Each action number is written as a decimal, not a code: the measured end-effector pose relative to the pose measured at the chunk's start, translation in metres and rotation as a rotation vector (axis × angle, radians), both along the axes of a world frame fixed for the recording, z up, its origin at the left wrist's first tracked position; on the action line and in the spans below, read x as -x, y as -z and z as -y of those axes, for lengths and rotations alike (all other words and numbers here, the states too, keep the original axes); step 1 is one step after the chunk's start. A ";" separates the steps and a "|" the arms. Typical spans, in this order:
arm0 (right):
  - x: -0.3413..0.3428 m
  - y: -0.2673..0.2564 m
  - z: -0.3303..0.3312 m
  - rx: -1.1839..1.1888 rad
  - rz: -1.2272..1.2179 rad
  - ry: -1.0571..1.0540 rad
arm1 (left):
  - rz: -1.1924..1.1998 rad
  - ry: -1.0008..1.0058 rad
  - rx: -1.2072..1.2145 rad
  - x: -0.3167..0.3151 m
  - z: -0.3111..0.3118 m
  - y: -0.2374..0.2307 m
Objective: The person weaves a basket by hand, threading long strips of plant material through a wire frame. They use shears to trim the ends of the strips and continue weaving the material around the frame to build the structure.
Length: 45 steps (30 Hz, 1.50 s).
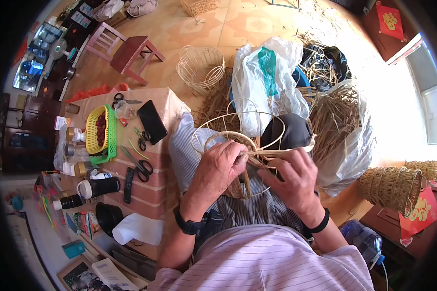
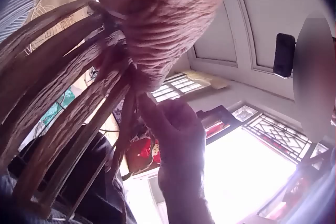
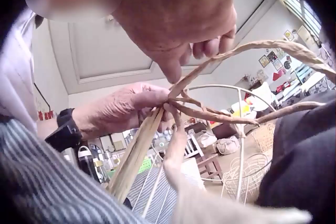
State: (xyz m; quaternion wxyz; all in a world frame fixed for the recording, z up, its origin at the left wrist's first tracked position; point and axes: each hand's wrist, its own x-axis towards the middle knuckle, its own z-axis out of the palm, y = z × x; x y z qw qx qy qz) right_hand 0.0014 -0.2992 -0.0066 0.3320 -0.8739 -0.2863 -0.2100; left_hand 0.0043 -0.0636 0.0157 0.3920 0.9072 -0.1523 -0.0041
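A basket frame of thin pale hoops and rods (image 1: 195,140) stands over the person's lap, with flat dried plant strips (image 1: 247,184) hanging from it. My left hand (image 1: 219,167) pinches the strips where they cross at a hoop. In the right wrist view, that crossing (image 3: 173,99) sits at the left thumb and fingertips, and long twisted strips (image 3: 289,45) run off to the right. My right hand (image 1: 296,179) is just right of the crossing, its curled fingers at a strip. Wide strips (image 2: 63,92) fan out below the left hand in the left wrist view.
Left, a cloth-covered table (image 1: 150,194) bears scissors (image 1: 143,169), a phone (image 1: 152,121) and a yellow basket (image 1: 97,128). Ahead are a wire-like basket frame (image 1: 200,68), a white plastic bag (image 1: 247,72) and dried strips (image 1: 335,114). Woven baskets (image 1: 388,189) lie right, near a water jug (image 1: 359,237).
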 end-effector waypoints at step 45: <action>-0.078 -0.066 -0.049 0.310 0.081 -0.362 | 0.245 -0.215 0.031 0.006 0.020 0.009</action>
